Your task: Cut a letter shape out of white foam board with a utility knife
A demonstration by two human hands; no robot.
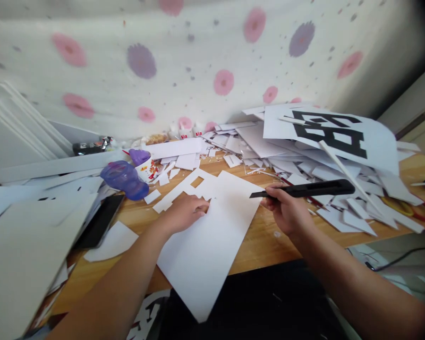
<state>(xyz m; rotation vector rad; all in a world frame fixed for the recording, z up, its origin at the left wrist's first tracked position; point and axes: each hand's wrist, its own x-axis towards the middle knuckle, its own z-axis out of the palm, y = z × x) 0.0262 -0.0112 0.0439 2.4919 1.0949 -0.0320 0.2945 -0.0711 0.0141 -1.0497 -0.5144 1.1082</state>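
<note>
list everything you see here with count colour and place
sheet: 1, white, centre of table, cutouts at its far end
knife: 1, black, in right hand
table: 1, wood
scraps: many, white, right pile
printed sheet: 1, white with black, atop right pile
scissors: 1, red and yellow, far right
phone: 1, black, left
purple lid: 1, left rear
cup: 1, white, beside lid
left hand: pressing sheet
right hand: grip on knife

The left hand [184, 212] hides part of the white sheet [205, 245]; the print on the small bottles [186, 132] is unreadable.
</note>
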